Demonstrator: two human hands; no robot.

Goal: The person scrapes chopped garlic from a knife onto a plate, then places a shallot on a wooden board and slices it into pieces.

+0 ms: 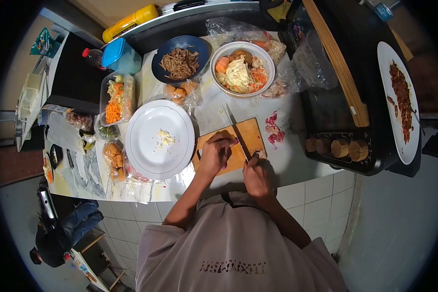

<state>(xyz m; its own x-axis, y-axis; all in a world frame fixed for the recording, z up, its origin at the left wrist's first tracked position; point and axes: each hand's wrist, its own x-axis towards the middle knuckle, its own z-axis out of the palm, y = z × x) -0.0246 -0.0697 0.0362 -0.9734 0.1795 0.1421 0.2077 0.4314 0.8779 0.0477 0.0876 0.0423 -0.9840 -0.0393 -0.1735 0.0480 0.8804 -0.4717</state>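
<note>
A wooden cutting board [248,134] lies tilted on the counter in front of me. My right hand [256,176] is closed round the handle of a knife [235,127], whose blade points away from me across the board. Left of the blade, my left hand [217,154] is over the board with its fingers pinched. Small purplish-red bits show at its fingertips, mostly hidden by the fingers. Purplish-red peels [274,130] lie right of the board. A small pale piece [261,154] is beside my right hand.
Left of the board stands a white plate [148,163] with pale crumbs. Behind are a white bowl [270,80] of mixed food, a dark blue bowl [160,48] of brown strips and a plastic container [113,100] of vegetables. A black oven [326,112] borders the right. A person [58,238] is at lower left.
</note>
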